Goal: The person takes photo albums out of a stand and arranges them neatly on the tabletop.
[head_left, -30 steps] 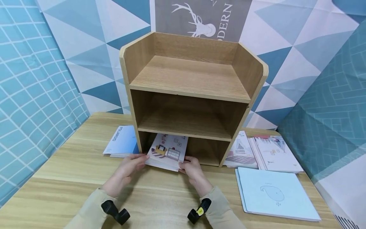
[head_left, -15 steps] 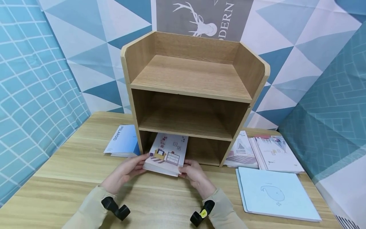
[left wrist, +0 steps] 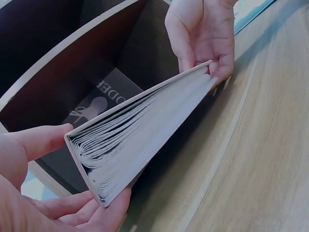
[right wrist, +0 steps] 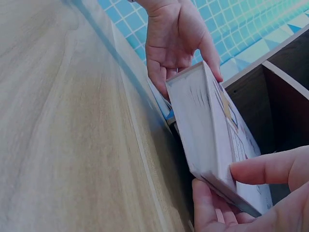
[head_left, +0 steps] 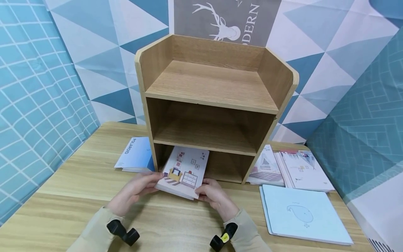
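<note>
A thick photo album (head_left: 196, 162) with a white cover, printed with a yellow armchair and a drawer chest, juts from the lowest compartment of a wooden shelf unit (head_left: 201, 147). My left hand (head_left: 138, 187) grips its near left corner, thumb on the cover and fingers beneath. At the near right corner, my right hand (head_left: 214, 194) pinches it the same way. The left wrist view shows the album's page edges (left wrist: 140, 130), fanned slightly apart, with its near end tilted up off the table. Its far end is hidden inside the compartment.
Left of the unit lies a blue POLAROID album (head_left: 135, 154). On the right are white illustrated albums (head_left: 303, 169) and another (head_left: 267, 166) against the unit's side. A large pale blue book (head_left: 303, 213) with a whale drawing lies in front of them.
Both hands have drawn the album toward me, farther out of the lowest compartment, and more of its cover now shows. The shelf unit and the other albums stay in place.
</note>
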